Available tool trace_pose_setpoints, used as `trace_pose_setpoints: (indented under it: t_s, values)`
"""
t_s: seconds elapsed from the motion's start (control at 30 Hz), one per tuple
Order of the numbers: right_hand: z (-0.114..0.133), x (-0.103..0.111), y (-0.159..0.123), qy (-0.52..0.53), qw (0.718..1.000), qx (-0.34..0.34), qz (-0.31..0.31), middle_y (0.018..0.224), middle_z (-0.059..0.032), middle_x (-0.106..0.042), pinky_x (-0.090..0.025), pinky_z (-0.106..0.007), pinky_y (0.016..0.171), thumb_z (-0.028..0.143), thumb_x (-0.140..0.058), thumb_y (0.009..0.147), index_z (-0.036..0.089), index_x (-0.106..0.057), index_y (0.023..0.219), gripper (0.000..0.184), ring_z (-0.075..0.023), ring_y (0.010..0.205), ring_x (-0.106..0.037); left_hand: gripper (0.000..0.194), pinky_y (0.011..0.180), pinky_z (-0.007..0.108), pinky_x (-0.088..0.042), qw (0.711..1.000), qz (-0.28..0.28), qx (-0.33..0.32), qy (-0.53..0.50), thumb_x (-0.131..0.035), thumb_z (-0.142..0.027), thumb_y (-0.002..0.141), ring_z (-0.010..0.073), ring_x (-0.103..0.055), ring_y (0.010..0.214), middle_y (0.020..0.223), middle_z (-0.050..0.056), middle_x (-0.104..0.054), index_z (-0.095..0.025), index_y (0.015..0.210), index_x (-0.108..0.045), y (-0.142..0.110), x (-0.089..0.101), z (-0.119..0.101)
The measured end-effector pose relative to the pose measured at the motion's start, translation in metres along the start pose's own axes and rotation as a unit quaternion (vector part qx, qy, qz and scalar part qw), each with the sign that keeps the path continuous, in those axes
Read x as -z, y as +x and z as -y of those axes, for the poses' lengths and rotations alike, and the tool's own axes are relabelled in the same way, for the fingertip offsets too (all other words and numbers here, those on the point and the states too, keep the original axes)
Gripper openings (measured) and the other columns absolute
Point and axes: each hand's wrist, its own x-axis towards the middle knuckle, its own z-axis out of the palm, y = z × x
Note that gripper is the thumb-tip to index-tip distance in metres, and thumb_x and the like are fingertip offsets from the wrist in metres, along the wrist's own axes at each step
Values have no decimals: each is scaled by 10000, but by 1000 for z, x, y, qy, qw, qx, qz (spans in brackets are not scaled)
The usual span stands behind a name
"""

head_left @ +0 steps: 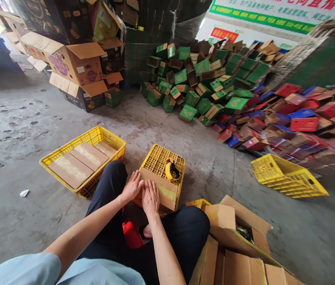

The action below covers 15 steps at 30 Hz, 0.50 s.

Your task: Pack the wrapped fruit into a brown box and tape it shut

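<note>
A brown cardboard box (166, 190) with a strip of yellowish tape along its top lies on an upturned yellow crate (152, 158) between my knees. My left hand (132, 186) rests on the box's left end, fingers stretched out. Beside it, my right hand (150, 196) lies flat on the top near the tape, its fingers straight. Neither hand grips anything. A yellow and black tape dispenser (171, 169) sits on the crate just beyond the box.
On my left stands a yellow basket (45, 161) holding several taped boxes (88, 155). Open cartons (244, 225) are at my right knee. A yellow crate (286, 180) lies farther right. Piles of green boxes (188, 113) and red boxes (303, 124) cover the floor ahead; large cartons (78, 65) are stacked back left.
</note>
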Motion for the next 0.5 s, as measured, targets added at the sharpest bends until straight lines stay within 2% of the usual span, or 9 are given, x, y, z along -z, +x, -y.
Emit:
trace_pose_setpoints:
  t_s: [0.13, 0.23, 0.37, 0.43, 0.5]
  values:
    - [-54, 18, -20, -15, 997, -71, -25, 1565, -199, -619, -447, -531, 1219, 399, -376, 1138, 116, -618, 1536, 545, -349, 1504, -533, 705, 1263, 667, -366, 997, -16, 4, 76, -339, -562, 1102, 430, -327, 1620, 1669, 273, -456, -61, 1572, -494, 2, -11, -1]
    - [-90, 24, -34, -8, 990, -130, -53, 1552, -245, -615, -453, -507, 1220, 483, -278, 1140, 46, -663, 1475, 671, -361, 1492, -547, 760, 1275, 657, -336, 993, -21, 11, 115, -387, -629, 1076, 443, -340, 1611, 1669, 282, -451, -70, 1577, -502, -2, -17, -3]
    - [-110, 22, -46, 60, 977, -181, -99, 1583, -247, -581, -527, -393, 1140, 529, -197, 1123, 25, -640, 1492, 766, -310, 1408, -636, 869, 1290, 644, -293, 988, -25, 16, 151, -418, -673, 1050, 471, -329, 1608, 1670, 345, -403, 17, 1574, -484, -7, -26, -10]
    - [-114, 22, -48, 95, 969, -200, -110, 1508, -266, -644, -557, -391, 1089, 546, -224, 1104, 14, -647, 1479, 776, -314, 1312, -704, 920, 1279, 665, -291, 986, -19, 10, 166, -429, -699, 1038, 501, -307, 1608, 1674, 367, -375, 48, 1573, -477, -10, -34, -19]
    - [-119, 23, -47, 123, 959, -231, -105, 1373, -276, -731, -589, -403, 1012, 571, -285, 1075, 8, -664, 1458, 780, -331, 1177, -765, 938, 1274, 684, -283, 985, -1, -13, 170, -477, -720, 1015, 518, -281, 1611, 1686, 353, -365, 23, 1587, -482, -14, -46, -35]
